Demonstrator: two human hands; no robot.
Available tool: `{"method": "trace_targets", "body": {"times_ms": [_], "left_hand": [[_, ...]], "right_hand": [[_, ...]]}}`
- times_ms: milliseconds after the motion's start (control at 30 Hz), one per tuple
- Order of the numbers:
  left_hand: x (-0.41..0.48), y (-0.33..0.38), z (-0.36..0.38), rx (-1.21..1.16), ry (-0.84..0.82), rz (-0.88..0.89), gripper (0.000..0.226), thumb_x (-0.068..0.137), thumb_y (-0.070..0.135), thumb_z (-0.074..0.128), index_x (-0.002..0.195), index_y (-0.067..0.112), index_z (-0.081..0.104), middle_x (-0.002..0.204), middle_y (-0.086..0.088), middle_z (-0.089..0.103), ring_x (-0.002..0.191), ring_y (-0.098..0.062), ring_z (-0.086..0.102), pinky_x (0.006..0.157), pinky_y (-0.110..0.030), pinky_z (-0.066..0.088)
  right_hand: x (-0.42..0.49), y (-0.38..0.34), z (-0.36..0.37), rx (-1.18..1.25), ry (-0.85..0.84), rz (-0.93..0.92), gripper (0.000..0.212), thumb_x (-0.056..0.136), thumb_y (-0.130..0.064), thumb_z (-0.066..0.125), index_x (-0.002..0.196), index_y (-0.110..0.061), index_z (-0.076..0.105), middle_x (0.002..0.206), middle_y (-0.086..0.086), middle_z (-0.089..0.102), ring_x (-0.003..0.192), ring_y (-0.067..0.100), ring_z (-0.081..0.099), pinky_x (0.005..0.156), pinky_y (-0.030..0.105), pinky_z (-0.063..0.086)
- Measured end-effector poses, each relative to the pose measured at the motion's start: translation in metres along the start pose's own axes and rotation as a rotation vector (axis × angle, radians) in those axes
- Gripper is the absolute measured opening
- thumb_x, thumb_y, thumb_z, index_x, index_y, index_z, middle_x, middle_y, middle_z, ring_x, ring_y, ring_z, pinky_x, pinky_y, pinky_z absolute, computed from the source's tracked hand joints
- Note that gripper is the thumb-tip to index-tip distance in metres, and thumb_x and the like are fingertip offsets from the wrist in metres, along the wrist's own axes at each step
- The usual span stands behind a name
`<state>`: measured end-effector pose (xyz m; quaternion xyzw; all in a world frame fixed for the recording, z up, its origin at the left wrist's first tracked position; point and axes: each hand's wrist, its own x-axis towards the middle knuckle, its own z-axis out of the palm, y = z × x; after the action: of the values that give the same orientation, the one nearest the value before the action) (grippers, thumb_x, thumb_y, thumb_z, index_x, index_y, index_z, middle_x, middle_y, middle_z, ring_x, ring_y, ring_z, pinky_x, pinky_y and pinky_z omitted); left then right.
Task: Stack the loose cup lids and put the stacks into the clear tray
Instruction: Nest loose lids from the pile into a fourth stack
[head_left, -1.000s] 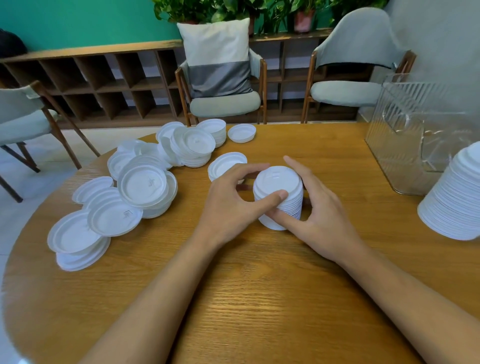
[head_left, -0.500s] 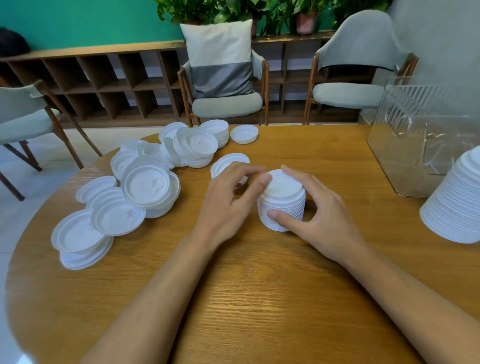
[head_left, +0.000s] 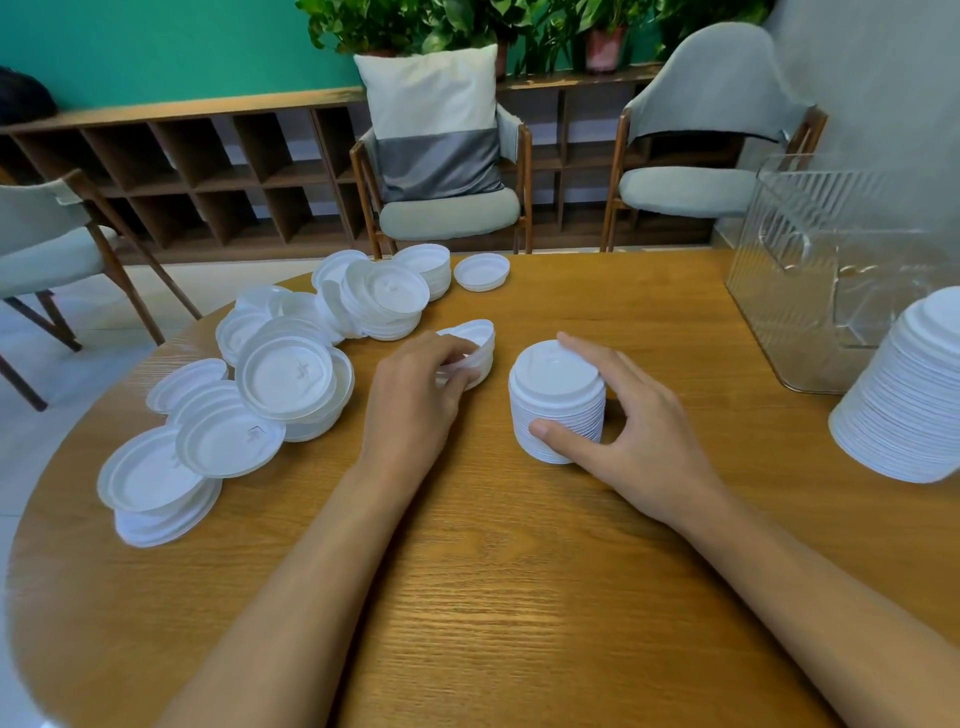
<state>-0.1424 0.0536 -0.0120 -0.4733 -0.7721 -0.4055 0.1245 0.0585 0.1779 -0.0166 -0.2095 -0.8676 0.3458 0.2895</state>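
Note:
A short stack of white cup lids (head_left: 557, 400) stands in the middle of the round wooden table (head_left: 519, 597). My right hand (head_left: 631, 431) grips this stack, thumb at its base and fingers over the far rim. Just left of it, my left hand (head_left: 415, 400) pinches a small bunch of lids (head_left: 475, 345), tilted up off the table. Loose lids (head_left: 270, 384) lie scattered and overlapping on the table's left half. The clear ribbed tray (head_left: 821, 270) sits at the far right.
A tall stack of white lids (head_left: 904, 400) stands at the right edge, in front of the tray. A single lid (head_left: 482, 272) lies upside down near the far edge. Chairs and a low wooden shelf stand beyond the table.
My left hand has left the middle stack, moved left and taken hold of the small bunch of lids, tilting it up. My right hand stays on the stack.

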Motion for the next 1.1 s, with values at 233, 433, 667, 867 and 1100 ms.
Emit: {"method": "trace_targets", "body": {"times_ms": [233,433,667,867,1100], "left_hand": [[-0.002,0.021,-0.007,-0.292,0.069,-0.144,0.017,0.091,0.024,0.082,0.106,0.031,0.075,0.099,0.018,0.073,0.099,-0.004,0.068,0.086,-0.020,0.054],[0.001,0.025,-0.010,-0.548,0.115,-0.340,0.017,0.094,0.032,0.079,0.111,0.032,0.079,0.107,0.005,0.077,0.099,-0.010,0.074,0.092,-0.042,0.061],[0.004,0.036,-0.019,-0.858,0.070,-0.536,0.020,0.100,0.025,0.072,0.115,0.016,0.080,0.107,0.006,0.080,0.105,-0.012,0.075,0.077,-0.023,0.061],[0.008,0.033,-0.020,-1.070,-0.013,-0.625,0.019,0.102,0.019,0.067,0.118,0.014,0.076,0.114,-0.002,0.080,0.109,-0.021,0.075,0.074,-0.024,0.060],[0.000,0.041,-0.011,-0.772,-0.151,-0.402,0.029,0.101,0.024,0.070,0.130,0.023,0.073,0.076,-0.009,0.069,0.070,-0.013,0.068,0.069,-0.024,0.056]], "right_hand": [[0.000,-0.003,0.000,0.013,0.009,-0.021,0.080,0.081,-0.060,0.079,0.151,-0.043,0.044,0.139,-0.028,0.048,0.127,-0.019,0.039,0.094,-0.004,0.028],[0.000,-0.003,0.001,0.017,0.033,-0.034,0.076,0.084,-0.051,0.081,0.150,-0.036,0.049,0.139,-0.022,0.052,0.127,-0.016,0.042,0.097,-0.001,0.029],[0.000,-0.004,0.000,0.017,0.024,-0.014,0.087,0.082,-0.055,0.080,0.156,-0.047,0.034,0.135,-0.038,0.043,0.125,-0.025,0.037,0.096,-0.004,0.028],[0.000,-0.005,-0.001,0.018,0.011,0.003,0.095,0.081,-0.056,0.080,0.157,-0.053,0.024,0.134,-0.048,0.032,0.122,-0.036,0.026,0.091,-0.010,0.024],[0.000,-0.006,-0.001,0.021,0.025,-0.024,0.094,0.084,-0.051,0.081,0.158,-0.054,0.023,0.137,-0.045,0.033,0.124,-0.035,0.026,0.093,-0.008,0.024]]}}
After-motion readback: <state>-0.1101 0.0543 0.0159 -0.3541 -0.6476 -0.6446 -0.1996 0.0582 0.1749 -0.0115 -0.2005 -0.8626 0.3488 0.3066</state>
